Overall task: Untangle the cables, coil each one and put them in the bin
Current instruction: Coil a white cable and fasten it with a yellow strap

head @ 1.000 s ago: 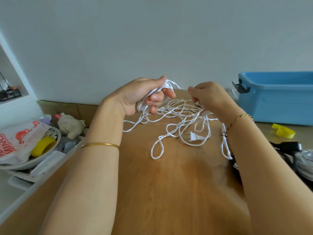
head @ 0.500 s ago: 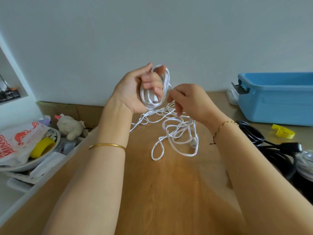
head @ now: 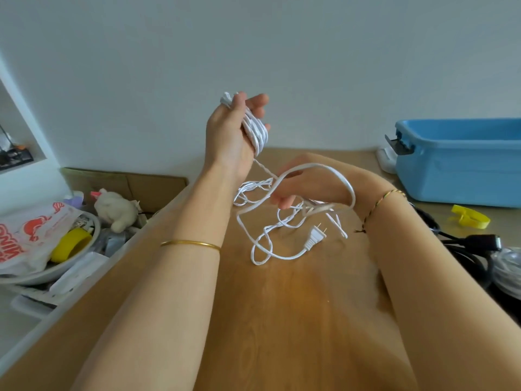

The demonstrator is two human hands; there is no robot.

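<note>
My left hand (head: pixel 229 131) is raised above the wooden table (head: pixel 296 306), and a coil of white cable (head: pixel 255 131) is wound around its palm and fingers. From the coil the cable runs down to my right hand (head: pixel 307 183), which pinches a strand low over the table. A big loose loop (head: pixel 349 190) arcs over my right wrist. The rest lies tangled on the table and ends in a white two-pin plug (head: pixel 315 237). The blue bin (head: pixel 462 159) stands at the back right.
Black cables (head: pixel 468 258) and a clear coiled cable (head: pixel 507 269) lie at the right edge. A yellow strap (head: pixel 469 217) lies in front of the bin. Left of the table is clutter: a bowl with yellow tape (head: pixel 70 244), a plastic bag, a plush toy (head: pixel 115 210).
My left hand has risen with the coil. My right hand dropped and moved right, pulling cable out, so a loop now hangs over its wrist and the plug shows on the table.
</note>
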